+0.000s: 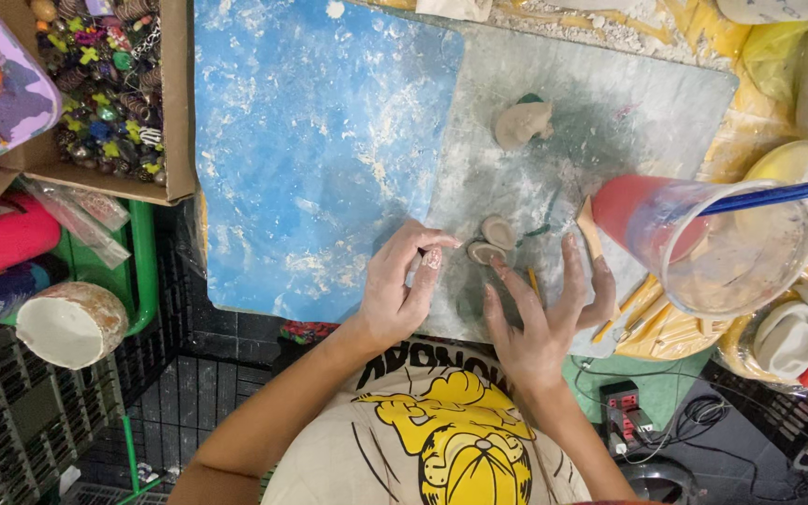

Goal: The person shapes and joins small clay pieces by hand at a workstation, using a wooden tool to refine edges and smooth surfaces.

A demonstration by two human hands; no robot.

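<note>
Clay, two small soft beige discs (490, 241): left hand (399, 290) pinches loosely; right hand (540, 313) spreads open beside them; lift by edges, gently.

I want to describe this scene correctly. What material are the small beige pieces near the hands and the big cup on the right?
The small beige pieces look like soft, matte clay, with rounded hand-shaped edges. The big cup seems clear plastic: the inside shows through its cloudy, smeared wall.
</note>
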